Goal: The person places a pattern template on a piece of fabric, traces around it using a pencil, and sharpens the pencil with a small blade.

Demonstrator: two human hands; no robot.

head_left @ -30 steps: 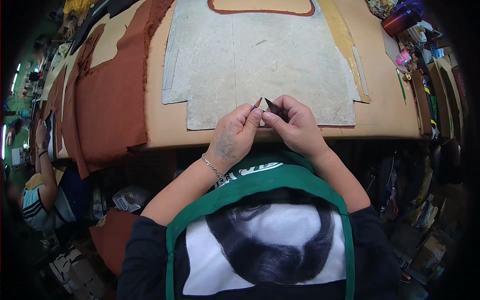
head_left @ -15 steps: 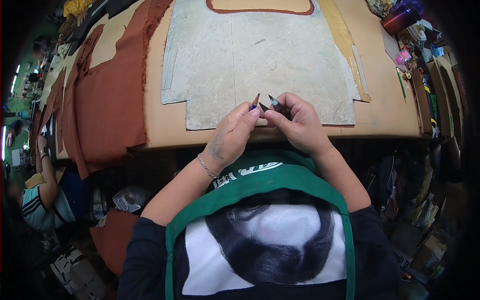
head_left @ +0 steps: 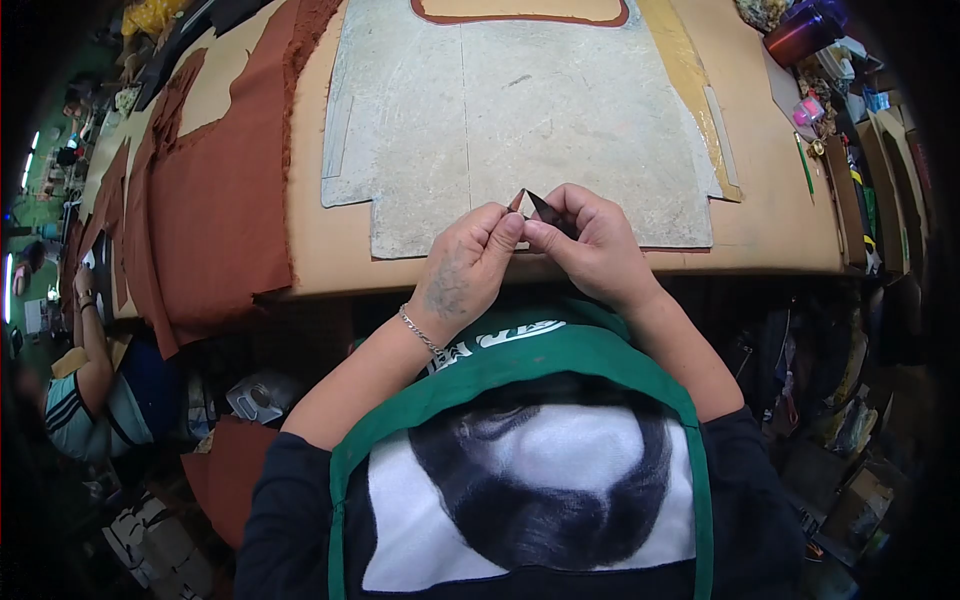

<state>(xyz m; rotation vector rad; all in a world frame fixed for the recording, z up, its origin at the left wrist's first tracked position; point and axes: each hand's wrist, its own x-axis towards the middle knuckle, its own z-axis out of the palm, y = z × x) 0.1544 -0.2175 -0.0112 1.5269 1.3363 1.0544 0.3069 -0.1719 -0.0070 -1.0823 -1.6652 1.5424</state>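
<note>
My left hand (head_left: 465,262) pinches a pencil (head_left: 516,202) with its bare, sharpened wood cone pointing up. Closed in the fingers of my right hand (head_left: 602,248) is a dark, pointed knife blade (head_left: 546,211); its handle end is hidden in the palm. The blade's tip meets the pencil near its point, and both thumbs are close together. Both hands are over the near edge of a large pale grey template (head_left: 570,120), which lies on reddish-brown material.
Reddish-brown leather or fabric (head_left: 225,200) hangs over the table's (head_left: 310,240) near edge at left. A green pencil (head_left: 804,162), a dark tumbler (head_left: 800,35) and cardboard boxes (head_left: 885,180) stand or lie at right. A co-worker's arm (head_left: 92,335) shows at far left.
The knife blade has turned and come over to the pencil's tip, where a gap was before. My hands have drawn slightly closer together.
</note>
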